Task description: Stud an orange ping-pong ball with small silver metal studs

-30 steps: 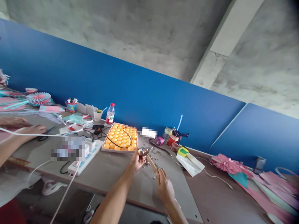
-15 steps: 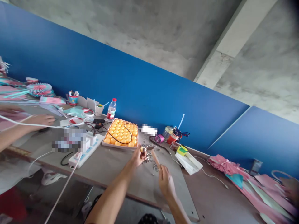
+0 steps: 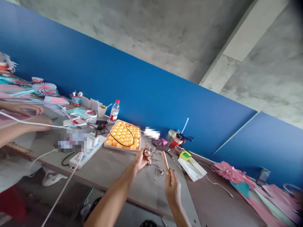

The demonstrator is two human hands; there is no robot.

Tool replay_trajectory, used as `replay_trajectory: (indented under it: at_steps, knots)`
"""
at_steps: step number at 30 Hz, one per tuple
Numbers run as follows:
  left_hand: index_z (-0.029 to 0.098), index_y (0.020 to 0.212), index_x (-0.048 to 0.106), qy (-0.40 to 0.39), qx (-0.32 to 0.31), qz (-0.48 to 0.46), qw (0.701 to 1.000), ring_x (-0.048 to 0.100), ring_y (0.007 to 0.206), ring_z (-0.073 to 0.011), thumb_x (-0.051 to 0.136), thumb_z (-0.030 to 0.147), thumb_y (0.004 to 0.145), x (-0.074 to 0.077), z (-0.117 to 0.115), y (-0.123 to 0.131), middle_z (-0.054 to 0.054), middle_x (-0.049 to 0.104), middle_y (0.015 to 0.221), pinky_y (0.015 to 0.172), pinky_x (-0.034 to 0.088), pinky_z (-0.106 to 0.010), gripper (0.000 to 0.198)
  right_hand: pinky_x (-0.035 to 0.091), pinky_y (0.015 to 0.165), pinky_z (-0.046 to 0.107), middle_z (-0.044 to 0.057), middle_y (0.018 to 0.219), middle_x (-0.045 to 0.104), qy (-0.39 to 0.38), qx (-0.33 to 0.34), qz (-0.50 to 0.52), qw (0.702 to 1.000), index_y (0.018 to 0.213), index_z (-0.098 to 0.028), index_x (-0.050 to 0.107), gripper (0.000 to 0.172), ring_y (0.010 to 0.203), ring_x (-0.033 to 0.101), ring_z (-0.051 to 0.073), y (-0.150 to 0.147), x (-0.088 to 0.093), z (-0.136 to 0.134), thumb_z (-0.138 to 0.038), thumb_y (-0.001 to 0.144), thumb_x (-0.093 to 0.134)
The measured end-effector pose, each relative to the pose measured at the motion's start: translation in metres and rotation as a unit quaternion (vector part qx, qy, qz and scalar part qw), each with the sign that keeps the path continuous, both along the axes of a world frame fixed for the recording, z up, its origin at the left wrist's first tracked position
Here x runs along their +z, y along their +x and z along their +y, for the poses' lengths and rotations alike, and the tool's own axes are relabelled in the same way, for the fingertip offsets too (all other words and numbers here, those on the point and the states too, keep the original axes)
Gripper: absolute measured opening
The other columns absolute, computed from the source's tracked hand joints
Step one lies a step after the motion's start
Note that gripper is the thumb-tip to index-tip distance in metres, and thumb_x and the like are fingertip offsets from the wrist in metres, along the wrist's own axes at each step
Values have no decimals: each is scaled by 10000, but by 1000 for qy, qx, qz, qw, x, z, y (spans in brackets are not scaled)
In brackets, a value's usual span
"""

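Observation:
My left hand (image 3: 141,160) is closed around a small round ball (image 3: 147,152) that looks shiny silver; its underside is hidden by my fingers. In my right hand (image 3: 172,183) is the light wooden handle of what looks like a hammer (image 3: 165,160), with a dark metal head lying crosswise at the top. The head is up and to the right of the ball, apart from it. Small silver metal pieces (image 3: 159,171) lie scattered on the grey table between and beyond my hands. Behind my left hand is a shallow box (image 3: 122,150) of orange balls (image 3: 121,136).
A black cable crosses the box. A power strip (image 3: 87,153), water bottle (image 3: 114,111) and tape rolls (image 3: 79,121) are left. Right stand a purple roll (image 3: 162,142), jars (image 3: 172,136) and a yellow-green item (image 3: 185,155). A co-worker's hands (image 3: 28,110) work at far left.
My right hand has drawn the hammer slightly up and to the right, away from the ball. My left hand still grips the ball. The co-worker's hands have shifted left.

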State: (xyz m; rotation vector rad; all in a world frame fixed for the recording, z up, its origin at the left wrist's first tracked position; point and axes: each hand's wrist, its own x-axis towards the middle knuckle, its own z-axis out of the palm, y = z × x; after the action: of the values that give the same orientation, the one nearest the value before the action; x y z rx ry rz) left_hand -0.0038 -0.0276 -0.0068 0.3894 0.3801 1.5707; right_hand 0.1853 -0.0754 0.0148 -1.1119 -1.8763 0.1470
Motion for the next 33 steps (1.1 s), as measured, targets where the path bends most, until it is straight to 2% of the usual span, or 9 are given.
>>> replay_trajectory:
  at_steps: [5,10,16,21,24,28,30,33]
  knots:
    - [155,855,546,17,-9,4,1000,388,389,-73,481,429,848,1,-2,1,6,515,586,447,294,-215,282,442,625,291,82,785,632,-26,15,-54,998,880,-190,571,310,703,596,200,-6,-11,6,-353,893,307]
    - [150,851,552,44,-12,-4,999,393,410,-70,502,452,834,1,-1,-1,-16,552,643,456,301,-218,307,451,622,296,89,752,624,-20,-12,-15,1000,864,-180,563,336,702,600,207,1,-8,7,-392,894,303]
    - [144,825,567,39,0,-22,999,389,407,-68,546,457,812,2,-3,-2,14,509,580,461,303,-218,313,454,601,279,67,740,630,-52,37,-56,996,843,-193,576,300,657,599,189,4,-11,2,-361,886,332]
    - [138,835,568,60,-21,-6,998,425,427,-75,529,486,813,5,-5,-1,-33,577,655,464,307,-221,351,449,600,277,72,706,616,-27,-3,-14,1000,854,-177,575,338,650,591,192,7,-12,3,-402,880,324]
    - [133,811,564,40,-32,15,999,396,395,-65,539,498,802,6,-6,-1,-9,549,596,452,293,-211,367,441,585,269,66,681,615,-54,13,-27,998,813,-177,576,365,631,585,186,7,-14,7,-422,874,312]
    - [127,790,560,44,-54,25,997,376,385,-54,538,500,800,7,-7,-1,-15,562,621,447,288,-209,374,391,497,253,32,560,566,-104,11,-32,994,732,-181,559,414,516,526,168,11,-5,15,-481,863,304]
    - [128,800,562,48,-47,17,998,395,400,-59,552,491,794,6,-6,-1,-18,569,648,454,299,-216,363,373,486,242,22,559,553,-87,-12,1,996,734,-178,544,409,496,500,150,13,3,16,-477,872,302]
    - [136,785,560,29,-15,0,999,409,409,-75,588,473,777,4,-3,-1,34,467,528,459,298,-215,338,388,511,240,35,595,565,-55,-10,9,998,735,-175,550,405,526,513,150,12,9,12,-461,874,299]
